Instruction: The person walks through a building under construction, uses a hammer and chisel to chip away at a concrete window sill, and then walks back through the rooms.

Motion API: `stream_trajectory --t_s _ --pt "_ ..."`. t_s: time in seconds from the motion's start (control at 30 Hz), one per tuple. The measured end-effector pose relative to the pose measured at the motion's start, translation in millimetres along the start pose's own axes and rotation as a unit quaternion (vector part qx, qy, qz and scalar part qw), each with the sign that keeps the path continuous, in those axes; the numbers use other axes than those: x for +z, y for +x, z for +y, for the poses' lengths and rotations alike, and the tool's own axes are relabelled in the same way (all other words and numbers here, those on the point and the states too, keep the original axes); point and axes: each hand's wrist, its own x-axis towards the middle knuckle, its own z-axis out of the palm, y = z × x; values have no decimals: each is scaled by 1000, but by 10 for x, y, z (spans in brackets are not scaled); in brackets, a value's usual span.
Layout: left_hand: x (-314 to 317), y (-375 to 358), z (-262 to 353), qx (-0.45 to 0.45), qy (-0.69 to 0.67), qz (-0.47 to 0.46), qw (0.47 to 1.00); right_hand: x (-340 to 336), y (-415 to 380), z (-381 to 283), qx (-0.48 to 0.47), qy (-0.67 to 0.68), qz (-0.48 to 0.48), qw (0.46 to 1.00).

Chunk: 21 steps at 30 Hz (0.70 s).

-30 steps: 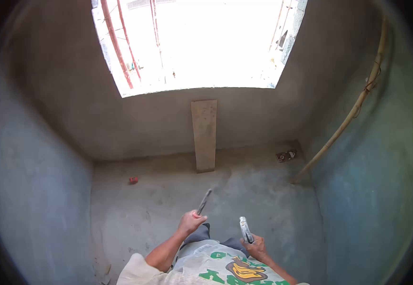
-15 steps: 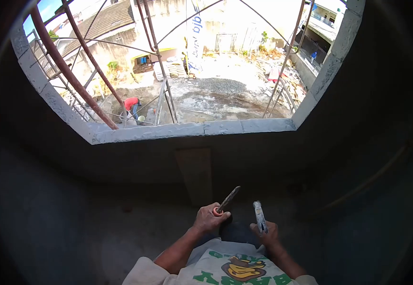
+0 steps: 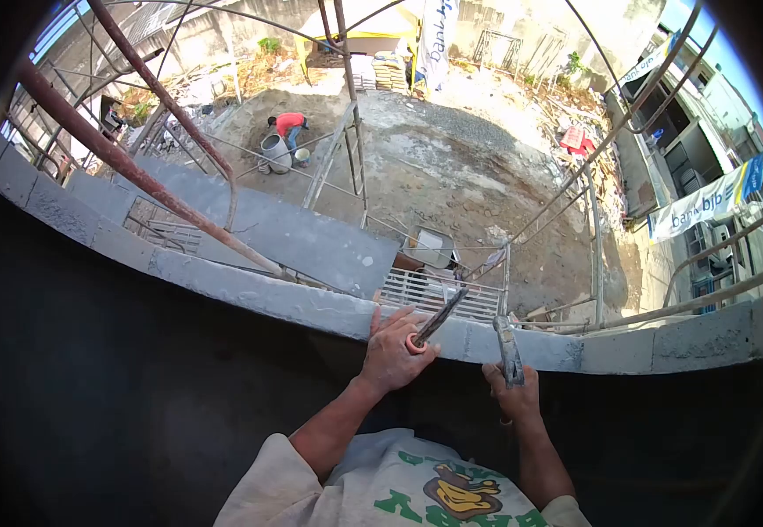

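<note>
Currently, I see the left hand (image 3: pixel 390 356) gripping a chisel-like bar (image 3: pixel 443 316) at the wall ledge (image 3: pixel 311 303), the right hand (image 3: pixel 518 400) closed around a hammer-like tool (image 3: pixel 510 351) nearby. Caution: a loosened grip could drop either tool over the ledge into the scaffold (image 3: pixel 171 195).

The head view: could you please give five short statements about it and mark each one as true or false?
1. The left hand holds a dark bar and the right hand holds a hammer. True.
2. The dark bar and the hammer touch each other. False: there is a gap between them.
3. A person in a red top bends down outside, beyond the ledge. True.
4. The lower banner at the right has no lettering. False: it reads "bank bjb".
5. A thick red pole slants across the left part of the view. True.
</note>
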Motion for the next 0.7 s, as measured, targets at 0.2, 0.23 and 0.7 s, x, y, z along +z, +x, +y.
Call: stream_trajectory --t_s 0.2,0.23,0.7 --pt "60 347 -273 -69 26 -45 996 -302 753 151 -21 -109 16 994" --pt "59 387 -286 -70 22 -56 996 -287 813 209 -29 -116 15 993" --pt "65 533 -65 -126 116 -99 980 -360 952 22 9 -209 -93 973"
